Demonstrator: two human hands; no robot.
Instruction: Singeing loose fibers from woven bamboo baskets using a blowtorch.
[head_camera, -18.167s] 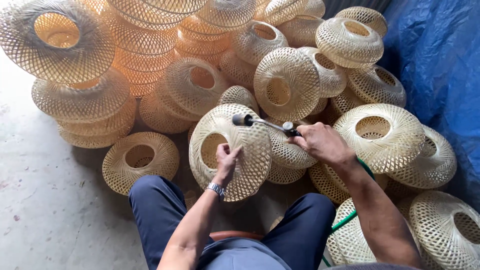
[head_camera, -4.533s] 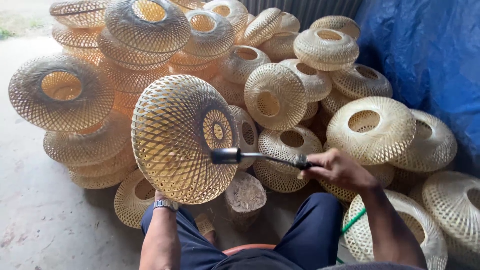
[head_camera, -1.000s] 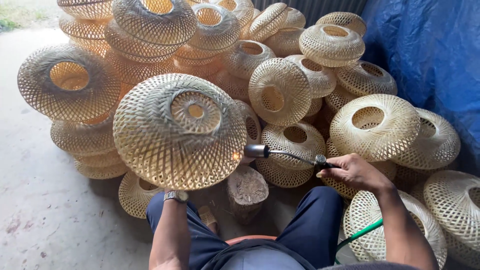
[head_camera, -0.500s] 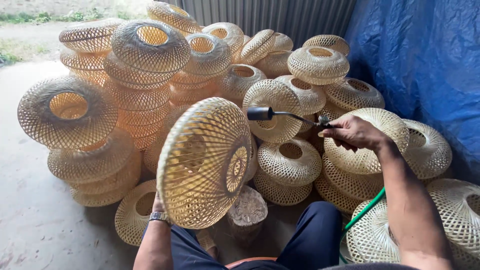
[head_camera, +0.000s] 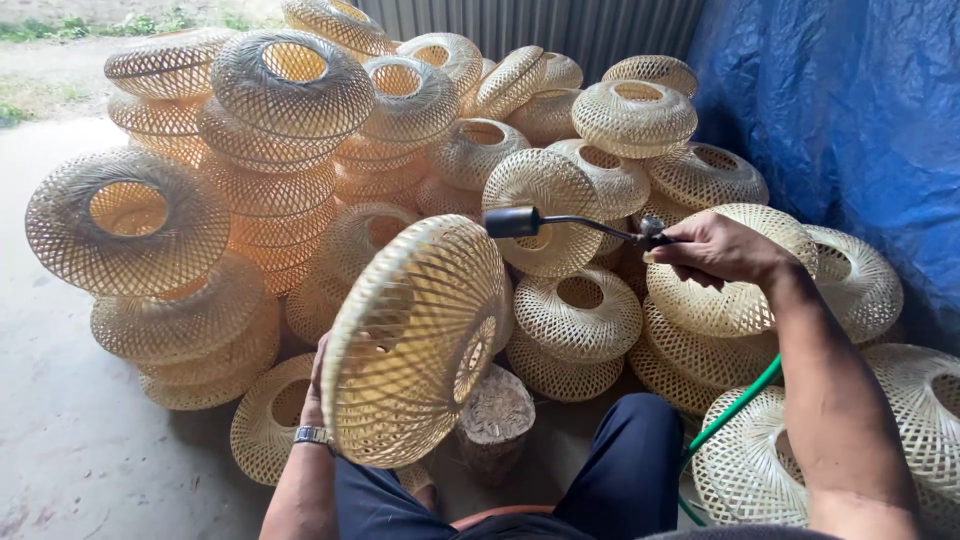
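Your left hand (head_camera: 318, 385) grips the round, pale woven bamboo lampshade (head_camera: 415, 340) by its far rim, holding it tilted on edge above your knees. Your right hand (head_camera: 715, 250) is clenched on the black metal gas torch (head_camera: 575, 222), whose long axis runs leftward, nozzle just above the lampshade's upper rim.
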